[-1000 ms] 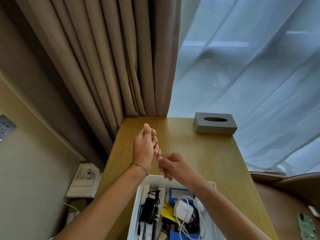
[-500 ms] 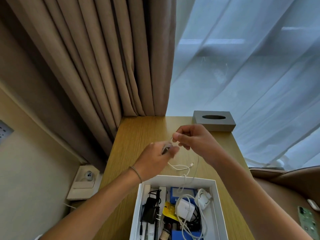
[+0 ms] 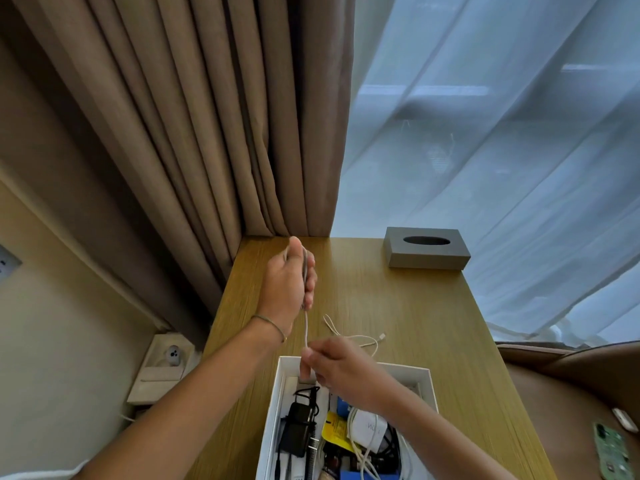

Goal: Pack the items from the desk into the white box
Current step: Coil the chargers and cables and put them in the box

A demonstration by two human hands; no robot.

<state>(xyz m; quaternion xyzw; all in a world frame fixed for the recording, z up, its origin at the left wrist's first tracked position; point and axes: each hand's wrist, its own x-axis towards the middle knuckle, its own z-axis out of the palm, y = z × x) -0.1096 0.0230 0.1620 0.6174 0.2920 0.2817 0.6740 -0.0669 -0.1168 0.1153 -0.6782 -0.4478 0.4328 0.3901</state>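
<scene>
The white cable (image 3: 306, 329) is the thing in play, stretched taut between the two hands just above the desk (image 3: 415, 306), its loose tail looping on the wood with the small connector (image 3: 382, 337) lying just beyond the far rim of the white box (image 3: 426, 372). The left hand (image 3: 289, 284) is raised over the desk, fingers upright and close together, the cable wound around them with the thumb side toward us. The right hand (image 3: 337, 363) sits lower, over the box's far edge, fingers curled, pinching the cable between thumb and fingertip.

Looks like a coiling job before packing. To do it well: keep light tension from the right hand, lay each turn flat beside the last on the left fingers, and let the tail feed freely so the connector doesn't snag the box rim. Finish with a tidy bundle, because that box is already crowded: a black adapter (image 3: 296, 431), a white charger (image 3: 369, 429), something yellow (image 3: 334, 429) and blue.

Both forearms reach forward from below, left one extended further. Farther out, a grey tissue box (image 3: 427, 252) sits at the desk's back corner.
</scene>
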